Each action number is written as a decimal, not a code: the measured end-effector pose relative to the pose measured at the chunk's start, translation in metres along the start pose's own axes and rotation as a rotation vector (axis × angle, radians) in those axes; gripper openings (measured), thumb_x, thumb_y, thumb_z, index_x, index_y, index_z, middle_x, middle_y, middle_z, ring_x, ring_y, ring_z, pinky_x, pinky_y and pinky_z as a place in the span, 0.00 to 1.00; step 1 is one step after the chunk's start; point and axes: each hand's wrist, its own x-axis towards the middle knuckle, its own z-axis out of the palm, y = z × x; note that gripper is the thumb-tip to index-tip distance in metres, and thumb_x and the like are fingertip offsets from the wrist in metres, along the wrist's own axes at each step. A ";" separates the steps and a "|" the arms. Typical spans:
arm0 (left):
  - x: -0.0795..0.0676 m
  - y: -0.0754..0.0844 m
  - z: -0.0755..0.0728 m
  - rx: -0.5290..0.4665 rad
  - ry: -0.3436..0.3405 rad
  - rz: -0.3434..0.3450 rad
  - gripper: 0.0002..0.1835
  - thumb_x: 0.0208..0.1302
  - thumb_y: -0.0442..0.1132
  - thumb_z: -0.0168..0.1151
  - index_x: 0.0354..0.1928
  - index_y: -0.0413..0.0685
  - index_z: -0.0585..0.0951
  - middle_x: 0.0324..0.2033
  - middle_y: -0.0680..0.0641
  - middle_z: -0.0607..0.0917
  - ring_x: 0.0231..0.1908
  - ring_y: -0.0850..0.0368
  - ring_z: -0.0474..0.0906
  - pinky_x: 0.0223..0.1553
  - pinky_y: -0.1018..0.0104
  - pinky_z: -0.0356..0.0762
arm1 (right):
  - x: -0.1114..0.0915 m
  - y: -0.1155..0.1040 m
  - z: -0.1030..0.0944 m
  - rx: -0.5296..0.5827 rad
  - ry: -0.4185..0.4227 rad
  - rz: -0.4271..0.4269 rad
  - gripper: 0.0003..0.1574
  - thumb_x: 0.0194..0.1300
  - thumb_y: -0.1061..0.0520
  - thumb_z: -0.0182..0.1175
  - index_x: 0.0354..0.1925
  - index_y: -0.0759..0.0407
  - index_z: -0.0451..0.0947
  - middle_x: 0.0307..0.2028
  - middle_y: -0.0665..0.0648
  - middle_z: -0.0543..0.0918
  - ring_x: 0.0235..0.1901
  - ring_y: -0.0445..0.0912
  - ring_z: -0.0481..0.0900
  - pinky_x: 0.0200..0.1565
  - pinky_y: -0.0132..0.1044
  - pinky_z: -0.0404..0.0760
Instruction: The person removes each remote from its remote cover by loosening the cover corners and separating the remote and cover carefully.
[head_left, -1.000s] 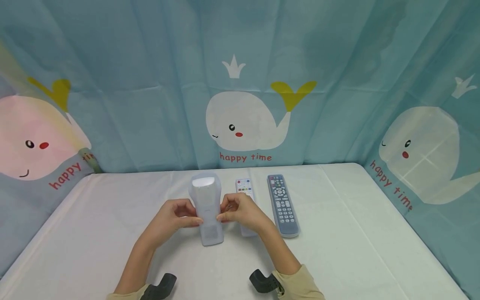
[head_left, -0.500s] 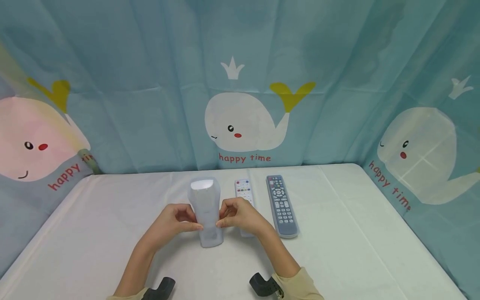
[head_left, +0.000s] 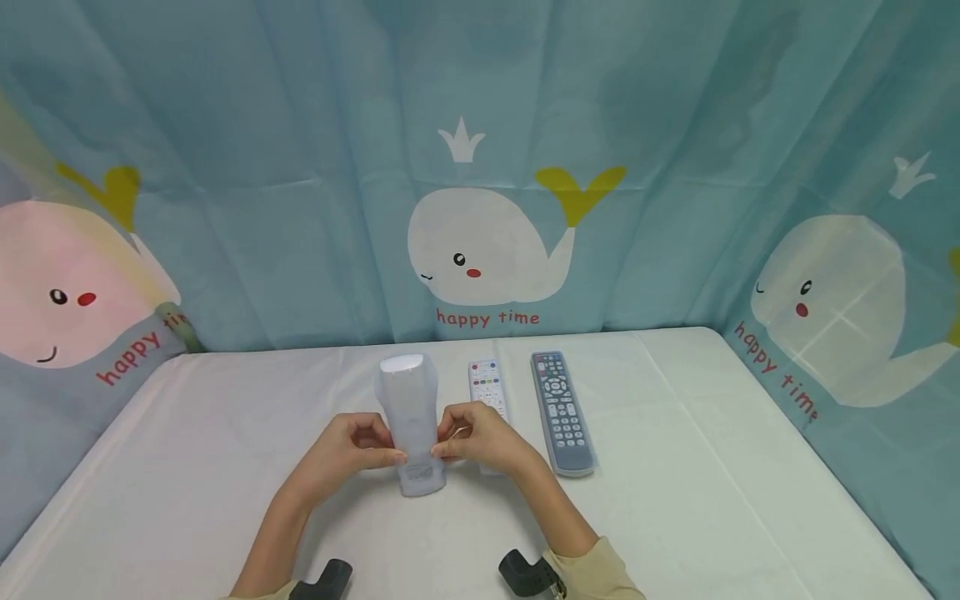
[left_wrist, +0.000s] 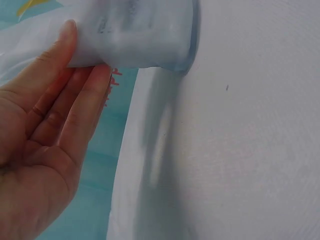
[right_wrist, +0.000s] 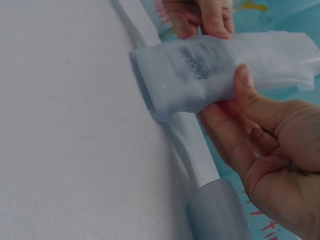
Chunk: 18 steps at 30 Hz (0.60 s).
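A white remote control [head_left: 405, 364] stands near upright inside a translucent silicone cover [head_left: 414, 417], its lower end at the tablecloth. The cover flares loosely around the upper part. Faint printed lettering shows through it in the right wrist view. My left hand [head_left: 345, 450] pinches the covered remote's left edge, thumb on the near face and fingers behind. From the other side my right hand [head_left: 483, 437] pinches it the same way. In the left wrist view, the left thumb [left_wrist: 67, 37] lies on the cover [left_wrist: 145, 32].
A white remote [head_left: 487, 379] with coloured buttons lies just right of the covered one, partly hidden by my right hand. Further right lies a dark grey remote [head_left: 562, 412] in a clear cover. A blue whale-print curtain [head_left: 300, 250] borders the white table [head_left: 720, 467].
Both hands have come slightly down along the covered remote, still gripping it. The remote stands a little more upright, with its upper end slightly lower. The other remotes stay put.
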 end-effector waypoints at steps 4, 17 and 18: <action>0.000 -0.001 0.002 -0.015 0.007 -0.014 0.14 0.62 0.33 0.77 0.37 0.31 0.80 0.34 0.44 0.88 0.35 0.58 0.86 0.41 0.67 0.86 | 0.000 0.001 0.001 0.018 0.003 0.021 0.09 0.65 0.69 0.71 0.36 0.72 0.79 0.33 0.53 0.83 0.34 0.41 0.87 0.41 0.36 0.90; -0.002 0.016 0.009 0.066 0.111 0.030 0.13 0.62 0.36 0.78 0.38 0.37 0.81 0.36 0.45 0.88 0.36 0.57 0.88 0.40 0.67 0.86 | -0.002 -0.013 -0.003 -0.002 0.056 0.017 0.08 0.67 0.68 0.70 0.37 0.71 0.79 0.31 0.58 0.87 0.36 0.54 0.90 0.43 0.45 0.92; -0.002 0.017 0.010 0.064 0.116 0.024 0.13 0.62 0.36 0.78 0.38 0.37 0.81 0.37 0.45 0.88 0.37 0.57 0.89 0.40 0.67 0.86 | -0.002 -0.014 -0.003 -0.005 0.060 0.019 0.08 0.67 0.68 0.70 0.37 0.71 0.79 0.31 0.58 0.87 0.36 0.54 0.90 0.43 0.45 0.92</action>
